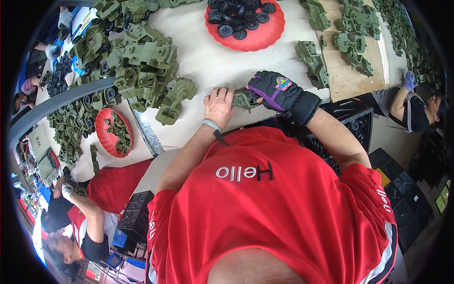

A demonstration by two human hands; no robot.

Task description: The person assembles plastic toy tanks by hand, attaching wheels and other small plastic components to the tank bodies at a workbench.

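A green plastic toy jeep body (243,101) lies on the pale tabletop close to my chest, between both hands. My bare left hand (220,108) grips its left end, fingers pointing away from me and held together. My right hand (280,94), in a black and purple padded glove, closes on a dark round wheel (254,94) at the jeep's right end. The glove hides part of that wheel and its fingertips. Beyond my hands, a red scalloped plate (269,40) holds a heap of black wheels (240,16).
Green jeep bodies pile up (146,57) at left, and more stand in rows (312,64) at right, some on a cardboard sheet (338,80). A red bowl (100,135) holds small green parts. Black crates (352,125) sit beside my right arm. Co-workers (94,222) are on both sides.
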